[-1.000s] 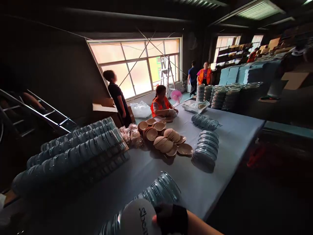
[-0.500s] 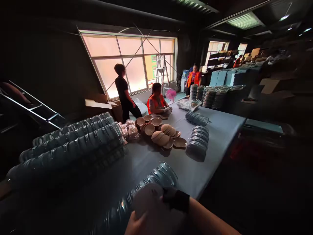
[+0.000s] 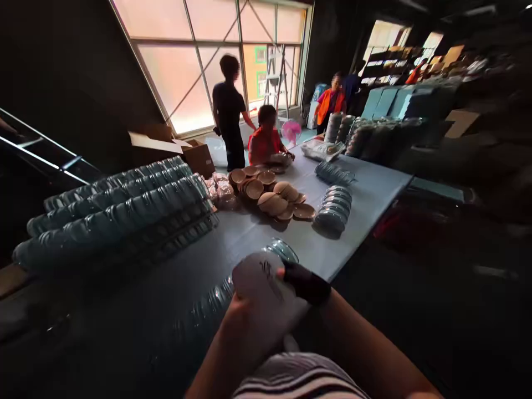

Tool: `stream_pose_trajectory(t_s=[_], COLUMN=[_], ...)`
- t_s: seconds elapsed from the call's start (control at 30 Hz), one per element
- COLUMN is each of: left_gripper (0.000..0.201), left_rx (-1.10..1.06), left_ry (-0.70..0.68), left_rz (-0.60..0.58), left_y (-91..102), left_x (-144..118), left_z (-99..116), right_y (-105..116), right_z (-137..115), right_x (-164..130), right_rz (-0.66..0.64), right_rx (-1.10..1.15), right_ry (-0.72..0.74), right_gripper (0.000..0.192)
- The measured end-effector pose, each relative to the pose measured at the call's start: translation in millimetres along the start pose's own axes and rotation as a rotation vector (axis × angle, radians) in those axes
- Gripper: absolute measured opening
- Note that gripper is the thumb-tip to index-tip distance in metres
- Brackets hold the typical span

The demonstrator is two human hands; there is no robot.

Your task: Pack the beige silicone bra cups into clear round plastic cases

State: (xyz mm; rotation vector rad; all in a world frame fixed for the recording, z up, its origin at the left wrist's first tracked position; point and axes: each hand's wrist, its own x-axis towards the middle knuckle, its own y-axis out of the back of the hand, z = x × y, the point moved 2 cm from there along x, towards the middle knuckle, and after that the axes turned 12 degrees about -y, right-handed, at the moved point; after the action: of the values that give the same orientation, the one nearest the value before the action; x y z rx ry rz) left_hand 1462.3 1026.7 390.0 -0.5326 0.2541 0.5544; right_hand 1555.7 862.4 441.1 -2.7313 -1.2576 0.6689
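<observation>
In front of me I hold a pale round dish [image 3: 260, 277] with a dark printed mark, tilted so its face is towards me. My left hand [image 3: 241, 307], bare, grips its lower left edge. My right hand [image 3: 301, 281], in a dark glove with bare fingertips, is closed on its right edge. Some fingers of both hands are hidden behind or below the dish. Just beyond it, a row of clear-wrapped dishes [image 3: 211, 302] lies on its side along the table, partly covered by my hands and the dish.
Long rows of wrapped dishes [image 3: 116, 216] are piled at the left of the table [image 3: 233, 235]. Beige bowls [image 3: 272, 203] lie mid-table, with a shorter wrapped stack [image 3: 333, 210] beside them. A white basket [image 3: 320, 149] stands farther back. A seated person [image 3: 266, 141] handles something across the table.
My view has tipped downward, so my forearms and striped clothing show more. The dish stays between both hands and sits higher in view. The standing person in dark clothes has moved right.
</observation>
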Motion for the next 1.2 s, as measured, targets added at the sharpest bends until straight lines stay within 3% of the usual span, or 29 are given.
stream_pose_trajectory(t_s=[0.07, 0.1, 0.23, 0.3, 0.47, 0.57, 0.63, 0.73, 0.8, 0.9, 1.0, 1.1, 1.2], left_gripper=[0.043, 0.043, 0.060, 0.061, 0.047, 0.045, 0.048, 0.050, 0.051, 0.050, 0.045, 0.042, 0.038], left_rx=[0.068, 0.088, -0.075, -0.096, 0.102, 0.106, 0.091, 0.053, -0.011, -0.083, -0.088, -0.151, -0.249], left_ry=[-0.034, -0.084, -0.096, -0.097, -0.216, -0.219, -0.218, -0.190, -0.166, -0.100, -0.056, -0.070, -0.090], left_rz=[-0.026, -0.063, -0.282, -0.309, -0.091, -0.020, 0.033, 0.079, 0.095, 0.144, 0.206, 0.287, 0.298], left_y=[6.4, 9.9, 13.9, 13.0, 20.0, 25.4, 27.0, 22.1, 13.8, -1.9, -16.4, -31.5, -55.3], left_x=[1.6, 1.5, -2.7, -0.6, 15.7, 21.3, 25.1, 32.3, 36.3, 41.4, 54.9, 85.9, 129.5], left_z=[-0.3, 0.1, -0.4, -3.6, -23.2, -33.8, -37.7, -44.5, -52.4, -67.3, -73.4, -63.1, -47.5], right_y=[6.0, 8.1, 7.6, 8.8, 13.9, 9.0, 0.8, -13.3, -13.8, 15.8, 78.9, 139.9, 169.2], right_z=[-3.0, -2.4, 10.1, 21.4, 69.1, 91.1, 95.2, 95.1, 97.4, 99.7, 92.3, 83.2, 86.0], right_x=[5.2, 6.5, 2.4, 4.3, 26.9, 21.3, 10.1, 1.3, 7.2, 23.1, 23.8, 7.2, -9.6], right_rz=[0.256, 0.324, 0.073, 0.071, 0.413, 0.618, 0.718, 0.713, 0.643, 0.675, 0.953, 1.113, 0.963], right_rx=[-0.059, -0.079, 0.034, 0.089, 0.009, -0.223, -0.383, -0.487, -0.432, -0.212, -0.153, -0.565, -1.050], right_ry=[0.036, 0.055, -0.044, -0.075, -0.034, -0.029, 0.058, 0.214, 0.182, 0.042, 0.038, 0.044, 0.014], right_gripper=[0.043, 0.040, 0.049, 0.053, 0.060, 0.063, 0.064, 0.057, 0.047, 0.037, 0.038, 0.040, 0.039])
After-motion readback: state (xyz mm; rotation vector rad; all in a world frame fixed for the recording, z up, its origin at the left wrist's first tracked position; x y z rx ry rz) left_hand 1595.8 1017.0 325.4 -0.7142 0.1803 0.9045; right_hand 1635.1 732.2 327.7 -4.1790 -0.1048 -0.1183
